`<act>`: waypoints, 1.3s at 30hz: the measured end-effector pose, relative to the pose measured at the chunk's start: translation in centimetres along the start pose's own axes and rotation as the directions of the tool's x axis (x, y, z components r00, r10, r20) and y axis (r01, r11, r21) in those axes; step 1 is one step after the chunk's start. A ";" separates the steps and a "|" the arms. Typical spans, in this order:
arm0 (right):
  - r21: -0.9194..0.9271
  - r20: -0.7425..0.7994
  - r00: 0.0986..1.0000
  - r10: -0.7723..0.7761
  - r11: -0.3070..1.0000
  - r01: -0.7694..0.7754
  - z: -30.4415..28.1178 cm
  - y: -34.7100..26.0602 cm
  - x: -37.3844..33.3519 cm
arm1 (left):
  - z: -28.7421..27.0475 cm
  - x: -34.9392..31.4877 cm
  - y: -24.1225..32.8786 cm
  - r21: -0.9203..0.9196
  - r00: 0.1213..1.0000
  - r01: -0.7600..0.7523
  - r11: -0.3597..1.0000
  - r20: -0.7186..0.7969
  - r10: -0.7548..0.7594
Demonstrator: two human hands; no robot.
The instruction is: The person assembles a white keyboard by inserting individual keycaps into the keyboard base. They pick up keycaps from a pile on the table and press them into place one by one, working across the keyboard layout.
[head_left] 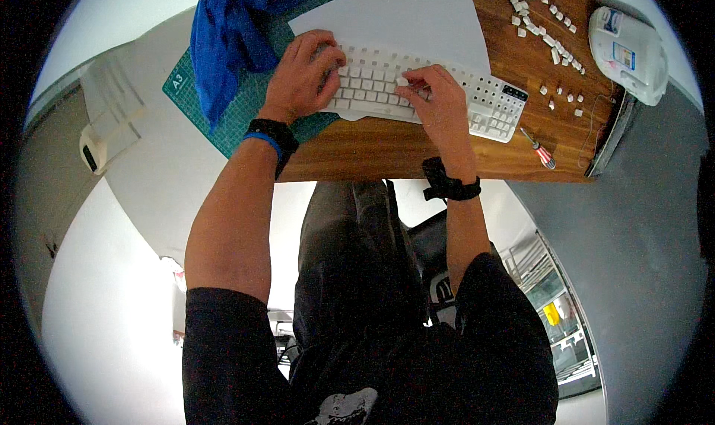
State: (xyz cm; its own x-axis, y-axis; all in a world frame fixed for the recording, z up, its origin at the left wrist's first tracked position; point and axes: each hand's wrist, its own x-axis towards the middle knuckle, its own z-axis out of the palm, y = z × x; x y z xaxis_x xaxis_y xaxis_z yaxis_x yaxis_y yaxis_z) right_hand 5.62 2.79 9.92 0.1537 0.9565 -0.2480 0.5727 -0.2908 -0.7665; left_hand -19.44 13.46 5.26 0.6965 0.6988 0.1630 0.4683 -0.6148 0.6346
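A white keyboard (pixel 477 90) lies across the table in front of me. Keycaps cover its lower left and middle part, while the upper row and much of the right side show bare switch spots. My left hand (pixel 299 77) rests at the keyboard's left end, its fingers curled round that edge and the thumb near the keys. Above the middle keys, my right hand (pixel 441 97) pinches thumb and forefinger together on a small white keycap (pixel 402 81), partly covered by the fingertips. Whether that keycap touches the board I cannot tell.
Several loose white keycaps (pixel 550 39) lie in rows at the far right. A red-handled screwdriver (pixel 545 156) sits right of the keyboard, near a white jug (pixel 629 56). White paper (pixel 402 16), a green cutting mat (pixel 197 101) and blue cloth (pixel 231 38) lie behind and left.
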 end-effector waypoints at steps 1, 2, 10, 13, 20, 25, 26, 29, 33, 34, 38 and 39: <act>-0.019 -0.019 1.000 -0.003 1.000 0.003 0.5 0.6 -0.1 | 0.1 0.0 -0.1 0.004 1.000 -0.001 1.000 0.000 0.001; -0.038 -0.036 0.999 -0.007 0.999 0.006 0.7 0.7 0.0 | 0.1 -0.1 0.0 0.008 1.000 -0.001 1.000 -0.001 0.001; -0.012 -0.047 0.998 0.040 0.999 -0.041 1.0 1.3 0.3 | 0.5 -0.3 -0.4 0.006 1.000 -0.012 1.000 -0.004 0.012; -0.011 -0.058 0.998 0.040 0.999 -0.041 1.1 1.5 0.4 | 0.4 -0.4 -0.4 0.024 1.000 -0.007 1.000 0.008 0.007; -0.054 -0.007 0.998 0.059 0.997 -0.059 1.0 1.2 0.9 | 0.5 -0.2 -0.4 0.055 0.999 -0.025 0.998 -0.040 0.027; -0.060 -0.028 0.996 0.085 0.994 -0.087 1.1 0.6 0.7 | 0.3 -0.2 -0.3 0.044 1.000 -0.017 0.999 -0.007 0.017; -0.057 -0.033 0.994 0.101 0.993 -0.102 1.1 0.4 0.6 | 0.3 -0.3 -0.3 0.045 1.000 -0.014 0.999 -0.002 0.014; -0.117 -0.051 0.997 0.063 0.991 -0.069 1.4 0.9 0.8 | 0.3 -0.3 -0.4 0.045 1.000 -0.018 0.999 -0.010 0.018; -0.134 -0.042 0.995 0.092 0.986 -0.097 1.4 0.8 0.7 | 0.4 -0.4 -0.5 0.050 1.000 -0.023 0.998 -0.006 0.023; -0.144 -0.048 0.995 0.088 0.985 -0.094 1.5 0.8 0.8 | 0.4 -0.3 -0.6 0.049 1.000 -0.030 0.998 -0.008 0.030; -0.146 -0.055 0.994 0.096 0.984 -0.103 1.6 0.6 0.6 | 0.2 -0.3 -0.5 0.043 0.999 -0.035 0.998 -0.003 0.035; -0.121 -0.060 0.994 0.093 0.988 -0.100 1.6 0.6 0.5 | 0.2 -0.2 -0.4 0.058 0.999 -0.043 0.997 -0.019 0.044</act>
State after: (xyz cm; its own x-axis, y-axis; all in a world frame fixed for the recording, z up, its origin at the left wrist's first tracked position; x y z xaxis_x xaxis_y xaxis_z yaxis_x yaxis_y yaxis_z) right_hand 4.78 3.07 8.35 0.2548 0.9249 -0.2821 0.6479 -0.3799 -0.6602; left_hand -19.67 13.47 4.79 0.7059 0.6780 0.2051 0.4686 -0.6641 0.5825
